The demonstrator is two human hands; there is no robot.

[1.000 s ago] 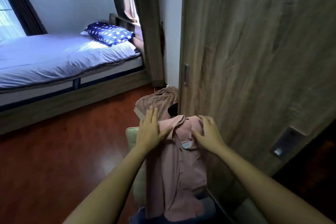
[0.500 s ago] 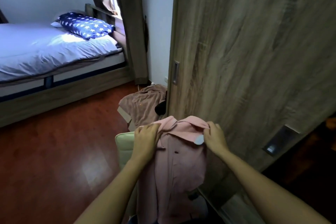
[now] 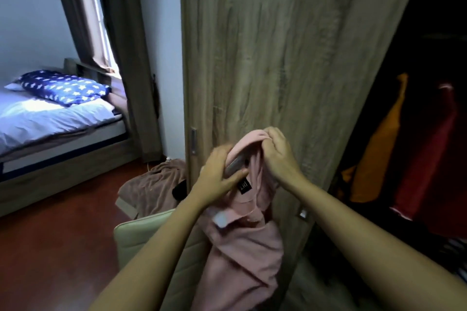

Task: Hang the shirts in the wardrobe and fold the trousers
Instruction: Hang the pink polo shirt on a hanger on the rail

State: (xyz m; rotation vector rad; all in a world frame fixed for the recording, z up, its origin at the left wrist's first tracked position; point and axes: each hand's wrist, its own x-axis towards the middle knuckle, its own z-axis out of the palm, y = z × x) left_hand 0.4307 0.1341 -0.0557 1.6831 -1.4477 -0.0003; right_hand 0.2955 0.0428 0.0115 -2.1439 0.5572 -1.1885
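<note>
Head view of a bedroom, seen as I steer from afar. Just below centre, at 6 o'clock, a pink shirt (image 3: 242, 260) hangs in front of a closed wooden door (image 3: 278, 58). Both hands sit close together at its collar. The right hand (image 3: 278, 156) has its fingers curled round a bunch of fabric at the top. The left hand (image 3: 219, 177) pinches the neck, thumb in front and fingers behind, just above a black label (image 3: 244, 187). Under that thumb is a grey strip (image 3: 233, 167), too blurred to say whether it is a hanger or collar lining. At 3 o'clock the wardrobe (image 3: 429, 20) stands open and dark, with an orange garment (image 3: 379, 146) and a red garment (image 3: 429, 159) hanging inside. At 7 o'clock a brown garment (image 3: 156, 184) lies heaped beyond a cream chair (image 3: 141, 232). A bed (image 3: 50, 121) is at 9 o'clock. I judge the step to be readying the shirt for hanging. To do it well, I would keep the collar open with one hand, seat each shoulder squarely, let the body drop free of the chair, then carry it towards 3 o'clock.
</note>
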